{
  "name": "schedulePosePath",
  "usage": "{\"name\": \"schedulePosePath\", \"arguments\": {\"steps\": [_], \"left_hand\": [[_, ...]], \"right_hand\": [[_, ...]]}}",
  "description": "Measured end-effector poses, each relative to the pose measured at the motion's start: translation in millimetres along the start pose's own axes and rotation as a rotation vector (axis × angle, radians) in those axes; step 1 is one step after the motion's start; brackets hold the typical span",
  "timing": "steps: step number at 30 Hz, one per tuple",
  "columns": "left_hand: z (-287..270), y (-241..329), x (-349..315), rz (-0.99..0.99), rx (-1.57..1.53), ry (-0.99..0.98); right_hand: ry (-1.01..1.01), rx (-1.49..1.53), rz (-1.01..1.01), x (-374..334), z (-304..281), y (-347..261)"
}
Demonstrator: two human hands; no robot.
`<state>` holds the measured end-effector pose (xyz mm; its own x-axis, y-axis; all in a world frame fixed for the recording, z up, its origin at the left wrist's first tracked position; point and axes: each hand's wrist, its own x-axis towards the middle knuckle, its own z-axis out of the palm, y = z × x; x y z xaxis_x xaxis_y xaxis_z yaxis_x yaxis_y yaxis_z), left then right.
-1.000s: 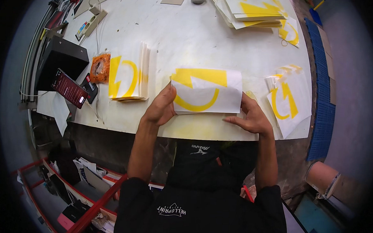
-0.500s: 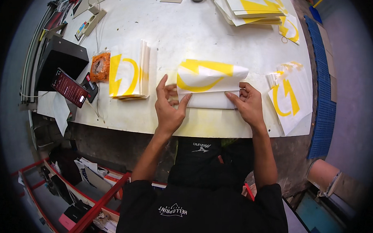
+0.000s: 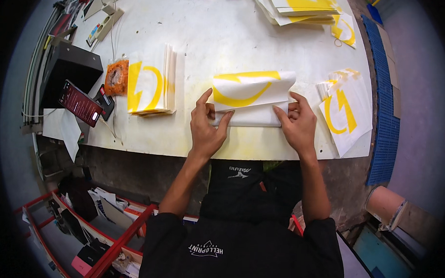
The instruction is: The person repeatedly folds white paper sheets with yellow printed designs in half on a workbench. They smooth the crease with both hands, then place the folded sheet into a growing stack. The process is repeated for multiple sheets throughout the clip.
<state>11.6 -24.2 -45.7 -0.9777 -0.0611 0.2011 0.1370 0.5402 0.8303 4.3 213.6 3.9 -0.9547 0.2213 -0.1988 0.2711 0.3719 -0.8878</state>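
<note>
Between my hands is a white paper sheet (image 3: pixel 251 98) with a yellow printed design, its upper part curled over a flat lower band. My left hand (image 3: pixel 207 120) grips its left side, thumb resting on the lower band and fingers around the edge. At the opposite end my right hand (image 3: pixel 297 121) pinches the sheet, thumb on top near the fold and fingers partly hidden behind. Left of the hands stands a stack of folded sheets (image 3: pixel 148 85) in the same print. To the right lies a fanned pile of similar sheets (image 3: pixel 345 111).
A larger stack of printed sheets (image 3: pixel 305 10) sits at the table's far right. On the left are an orange packet (image 3: pixel 117 78), a phone (image 3: pixel 81 103), a black box (image 3: pixel 70 75) and a power strip (image 3: pixel 108 26) with its cable. The white table's (image 3: pixel 261 150) front edge runs near my waist.
The sheet's curled upper part is folded lower and flatter toward me. My left fingers have closed in on its edge, while my right hand has slid slightly up its side.
</note>
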Motion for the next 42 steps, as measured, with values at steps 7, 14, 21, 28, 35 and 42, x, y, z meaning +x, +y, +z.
{"name": "schedulePosePath", "arguments": {"steps": [7, 14, 21, 28, 35, 42], "left_hand": [[-4, 5, -3, 0.037, 0.039, -0.033], [-9, 5, -14, 0.082, 0.051, -0.069], [-16, 2, -20, 0.249, 0.337, 0.029], [-42, -14, -37, 0.188, 0.351, 0.161], [-18, 9, -68, 0.262, 0.523, -0.159], [-10, 19, -93, 0.268, 0.584, -0.165]], "right_hand": [[0.117, -0.388, -0.771, -56, 26, 18], [-0.034, -0.568, -0.828, -60, 47, 30], [-0.073, -0.573, -0.838, -62, 43, 36], [-0.064, -0.578, -0.837, -64, 44, 35], [-0.075, -0.621, -0.823, -66, 44, 34], [-0.196, -0.633, -0.951, -48, 68, -7]]}}
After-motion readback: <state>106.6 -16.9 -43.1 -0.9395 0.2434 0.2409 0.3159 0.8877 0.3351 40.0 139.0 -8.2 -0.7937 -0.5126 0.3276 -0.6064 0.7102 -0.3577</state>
